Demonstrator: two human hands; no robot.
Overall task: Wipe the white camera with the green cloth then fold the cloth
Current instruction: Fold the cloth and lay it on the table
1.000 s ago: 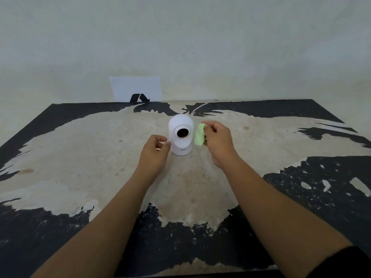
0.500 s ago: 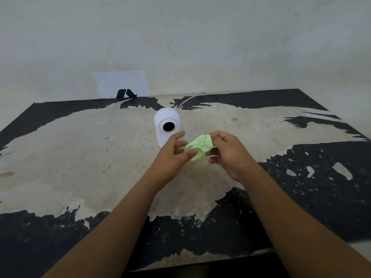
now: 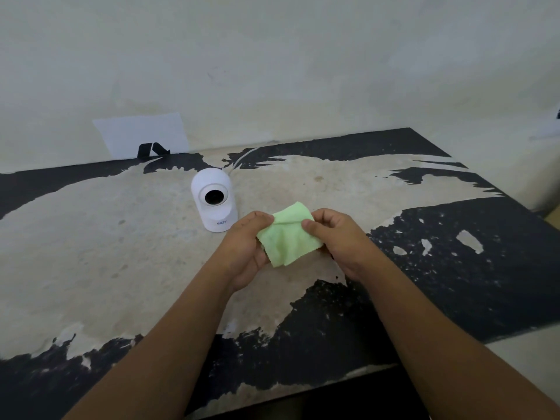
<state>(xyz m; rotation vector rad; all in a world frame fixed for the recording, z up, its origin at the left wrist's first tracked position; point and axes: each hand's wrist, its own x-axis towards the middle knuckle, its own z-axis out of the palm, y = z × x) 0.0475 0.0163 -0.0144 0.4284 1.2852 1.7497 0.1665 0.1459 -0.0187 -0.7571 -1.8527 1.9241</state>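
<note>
While both hands, left hand (image 3: 247,248) and right hand (image 3: 339,237), pinch the small soft green cloth (image 3: 288,237) in closed fingers (image 3: 309,223) above the counter (image 3: 91,237), corners should meet squarely before creasing.

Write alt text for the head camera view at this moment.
Both hands hold a small green cloth between them above a worn black table, the left hand and right hand each gripping one side. A white camera stands upright on the table just beyond the left hand.
</note>
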